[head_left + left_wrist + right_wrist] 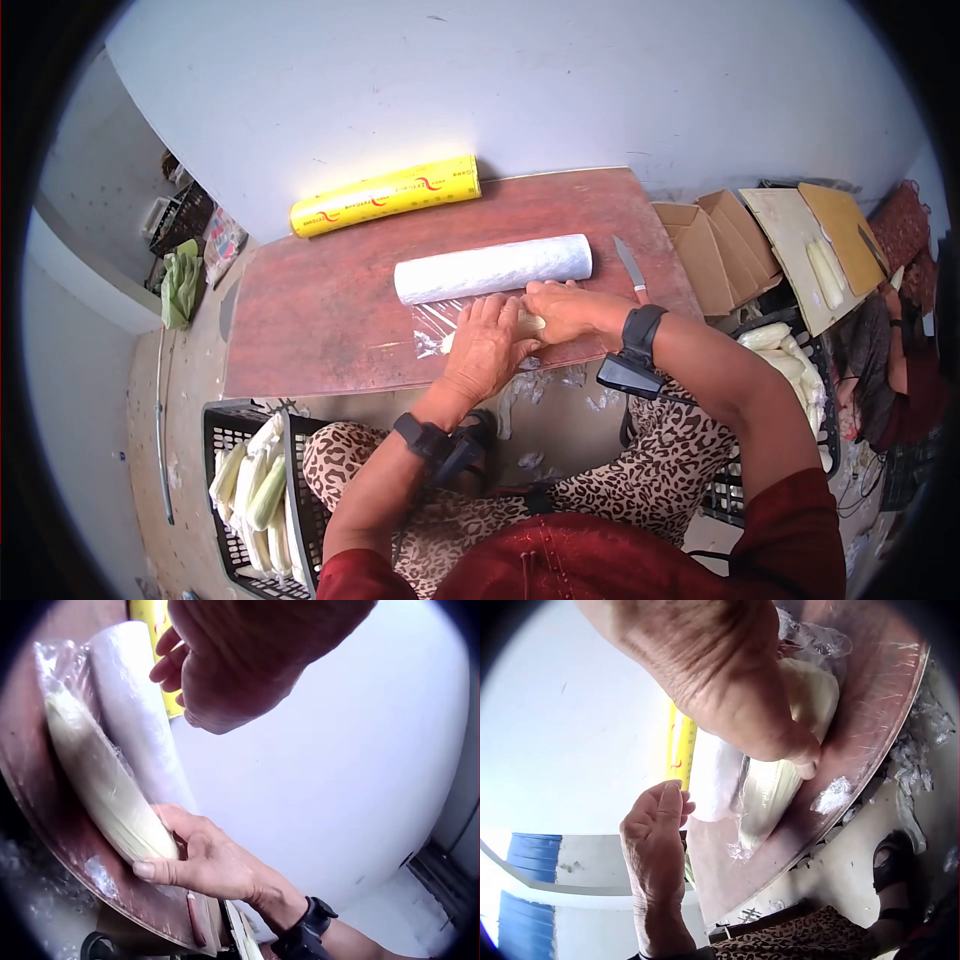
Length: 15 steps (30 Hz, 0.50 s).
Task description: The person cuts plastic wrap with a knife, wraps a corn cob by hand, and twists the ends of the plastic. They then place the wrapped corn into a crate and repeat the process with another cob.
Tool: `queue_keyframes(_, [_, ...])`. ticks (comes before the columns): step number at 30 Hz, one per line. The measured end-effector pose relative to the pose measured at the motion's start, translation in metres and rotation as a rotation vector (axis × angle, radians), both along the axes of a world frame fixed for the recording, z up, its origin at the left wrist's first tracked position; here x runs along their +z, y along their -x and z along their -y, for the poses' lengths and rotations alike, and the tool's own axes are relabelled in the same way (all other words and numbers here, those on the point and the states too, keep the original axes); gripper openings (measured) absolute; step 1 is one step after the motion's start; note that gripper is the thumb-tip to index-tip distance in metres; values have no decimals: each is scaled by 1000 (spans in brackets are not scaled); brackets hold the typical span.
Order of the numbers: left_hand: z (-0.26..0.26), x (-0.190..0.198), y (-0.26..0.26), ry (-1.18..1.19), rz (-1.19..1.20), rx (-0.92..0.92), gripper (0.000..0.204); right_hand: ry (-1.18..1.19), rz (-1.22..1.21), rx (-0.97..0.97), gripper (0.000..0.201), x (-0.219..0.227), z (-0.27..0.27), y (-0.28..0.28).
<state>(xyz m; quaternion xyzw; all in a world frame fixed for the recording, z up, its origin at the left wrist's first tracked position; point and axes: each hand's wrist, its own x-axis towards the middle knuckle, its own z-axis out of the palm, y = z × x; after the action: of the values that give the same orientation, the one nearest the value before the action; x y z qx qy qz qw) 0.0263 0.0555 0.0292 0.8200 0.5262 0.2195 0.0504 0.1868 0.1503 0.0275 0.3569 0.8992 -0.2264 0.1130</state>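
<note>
A pale ear of corn (530, 324) (105, 780) (769, 796) lies on clear film at the table's near edge, beside the white film roll (495, 270) (135, 697) (714, 776). My right hand (568, 312) (214, 859) (720, 682) grips its right end, thumb on the near side. In the wrist views my left hand (487, 345) (240, 667) (656, 847) is off the corn, near the roll, with fingers loosely bent and nothing seen in them. From the head view, contact between my left hand and the corn is unclear.
On the red-brown table (300, 320) are a yellow film tube (385, 196) at the back and a knife (631, 266) on the right. Crates of corn (265, 490) (790, 370) stand on both sides. Cardboard boxes (715, 255) and another person's arm (895, 340) are at right.
</note>
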Motion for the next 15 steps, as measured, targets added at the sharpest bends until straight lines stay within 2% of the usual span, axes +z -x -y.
queue_keyframes(1, [1,-11,-6,-37,-15,-53,65,1,-12,-6,57,-3,-2,0])
queue_keyframes(5, [-4,-41,-9,-41,-36,-12,73,25,-64,-1,53,-2,-6,-5])
queue_keyframes(7, [-8,-41,-5,-20,-75,3,73,60,-137,20,53,-6,-10,-10])
queue_keyframes(11, [-8,-34,-10,81,6,58,74,70,-220,82,50,-7,-16,-18])
queue_keyframes(14, [-10,-43,-8,-8,51,87,74,307,-298,-50,44,-22,-30,-24])
queue_keyframes(15, [-11,-44,-7,6,61,89,75,285,-313,-49,41,-20,-29,-24])
